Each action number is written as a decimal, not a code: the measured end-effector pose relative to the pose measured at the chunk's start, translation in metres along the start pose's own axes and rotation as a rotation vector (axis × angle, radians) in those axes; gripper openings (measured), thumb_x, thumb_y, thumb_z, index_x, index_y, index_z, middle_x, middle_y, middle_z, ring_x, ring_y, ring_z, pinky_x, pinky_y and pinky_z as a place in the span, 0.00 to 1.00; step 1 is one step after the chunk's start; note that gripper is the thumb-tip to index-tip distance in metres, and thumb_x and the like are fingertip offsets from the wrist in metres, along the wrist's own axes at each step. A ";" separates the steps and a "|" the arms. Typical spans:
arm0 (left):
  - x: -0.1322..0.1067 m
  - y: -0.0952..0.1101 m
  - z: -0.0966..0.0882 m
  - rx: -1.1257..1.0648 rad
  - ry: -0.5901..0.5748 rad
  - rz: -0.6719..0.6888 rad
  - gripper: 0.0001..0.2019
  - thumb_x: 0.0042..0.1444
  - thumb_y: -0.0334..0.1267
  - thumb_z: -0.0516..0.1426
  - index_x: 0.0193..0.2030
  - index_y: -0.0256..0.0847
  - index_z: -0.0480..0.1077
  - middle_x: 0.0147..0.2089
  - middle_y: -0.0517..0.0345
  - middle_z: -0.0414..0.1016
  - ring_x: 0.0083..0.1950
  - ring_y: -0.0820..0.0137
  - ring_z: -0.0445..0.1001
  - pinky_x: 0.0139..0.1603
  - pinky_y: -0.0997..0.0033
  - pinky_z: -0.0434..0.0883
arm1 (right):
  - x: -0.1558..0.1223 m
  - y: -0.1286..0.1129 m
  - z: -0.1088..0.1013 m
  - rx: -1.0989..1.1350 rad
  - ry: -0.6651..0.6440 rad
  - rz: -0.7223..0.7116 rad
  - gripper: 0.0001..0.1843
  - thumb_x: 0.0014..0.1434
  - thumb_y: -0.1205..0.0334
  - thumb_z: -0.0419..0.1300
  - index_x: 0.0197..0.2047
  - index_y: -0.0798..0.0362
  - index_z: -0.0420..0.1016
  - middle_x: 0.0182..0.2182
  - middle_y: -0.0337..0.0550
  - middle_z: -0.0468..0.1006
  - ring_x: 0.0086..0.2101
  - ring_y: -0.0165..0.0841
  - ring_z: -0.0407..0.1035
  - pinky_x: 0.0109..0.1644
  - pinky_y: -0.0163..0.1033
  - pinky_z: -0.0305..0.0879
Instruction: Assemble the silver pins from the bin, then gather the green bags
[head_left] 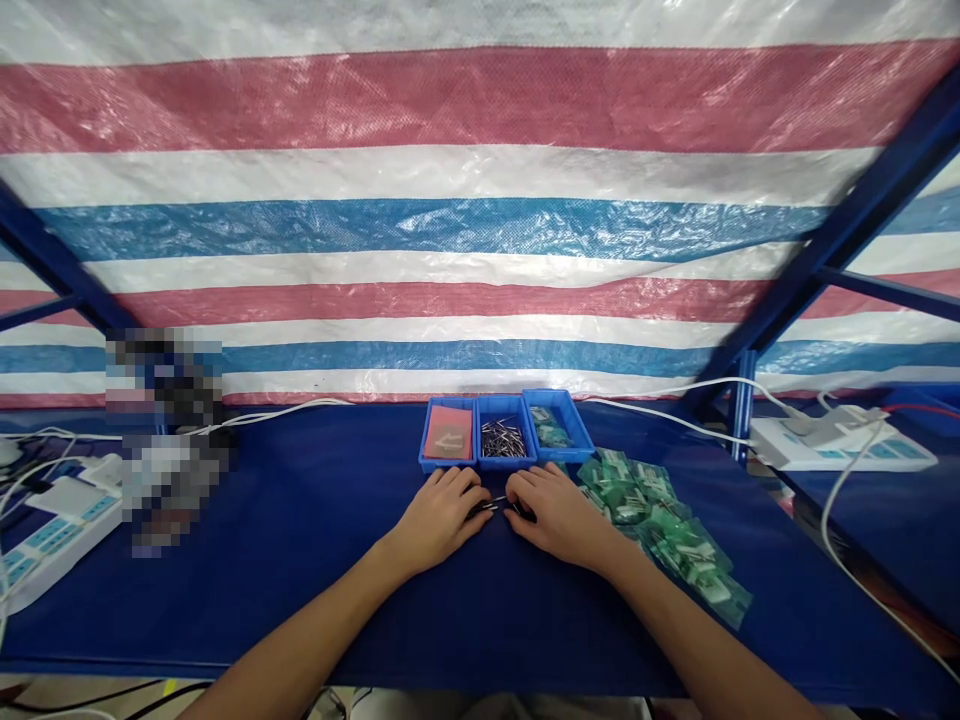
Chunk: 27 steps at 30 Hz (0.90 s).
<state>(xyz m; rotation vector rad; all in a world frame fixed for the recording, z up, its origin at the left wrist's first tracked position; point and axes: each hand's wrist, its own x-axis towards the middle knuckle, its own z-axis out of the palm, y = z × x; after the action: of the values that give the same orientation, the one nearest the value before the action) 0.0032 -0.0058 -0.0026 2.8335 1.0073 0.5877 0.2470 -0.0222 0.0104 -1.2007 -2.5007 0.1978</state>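
Observation:
My left hand (444, 512) rests low over the table, closed with thumb and fingertips around slim metal pieces (486, 506) whose ends stick out to the right. Facing it, my right hand (556, 512) is also closed, its fingertips on a dark slim piece (517, 509) mostly hidden by the fingers. The fingertips of both hands are a small gap apart. Just beyond them stands a blue bin (480, 428) with many similar slim metal pieces (502, 438) lying loose in it.
Left of that bin, another blue bin (424, 452) holds pink sheets (448, 418); a third bin (581, 425), on the right, holds small clear packets (550, 428). Greenish filled bags (667, 525) are heaped beside my right forearm. Power strips (840, 445) and white cables flank the blue table (315, 500).

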 end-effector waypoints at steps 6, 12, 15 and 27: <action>0.001 0.000 0.000 0.023 0.006 0.021 0.09 0.75 0.43 0.55 0.52 0.42 0.73 0.49 0.53 0.74 0.49 0.62 0.72 0.51 0.59 0.68 | 0.000 -0.002 -0.004 -0.042 -0.026 0.021 0.09 0.68 0.66 0.61 0.36 0.50 0.65 0.32 0.38 0.77 0.35 0.36 0.70 0.46 0.43 0.53; 0.001 0.000 -0.001 0.015 -0.002 0.019 0.10 0.75 0.43 0.55 0.52 0.42 0.73 0.49 0.53 0.74 0.49 0.62 0.72 0.51 0.60 0.68 | -0.002 0.000 -0.001 -0.040 -0.041 0.020 0.09 0.68 0.67 0.59 0.35 0.50 0.63 0.31 0.36 0.77 0.34 0.35 0.70 0.46 0.43 0.52; 0.001 0.000 -0.001 0.008 -0.005 0.020 0.11 0.76 0.44 0.54 0.52 0.42 0.73 0.49 0.53 0.74 0.49 0.62 0.72 0.51 0.61 0.68 | -0.001 0.001 0.000 -0.034 -0.041 0.012 0.10 0.69 0.68 0.58 0.35 0.50 0.63 0.31 0.36 0.76 0.33 0.34 0.70 0.46 0.43 0.53; 0.001 0.000 -0.002 -0.010 -0.026 0.006 0.10 0.76 0.44 0.54 0.52 0.42 0.73 0.50 0.53 0.74 0.49 0.62 0.72 0.50 0.60 0.68 | 0.000 0.005 0.003 -0.027 -0.025 -0.021 0.08 0.75 0.66 0.55 0.40 0.50 0.67 0.33 0.39 0.78 0.35 0.37 0.73 0.47 0.43 0.54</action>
<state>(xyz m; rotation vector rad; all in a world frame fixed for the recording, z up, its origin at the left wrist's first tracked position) 0.0028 -0.0056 -0.0004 2.8288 0.9894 0.5532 0.2499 -0.0190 0.0064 -1.1888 -2.5439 0.1750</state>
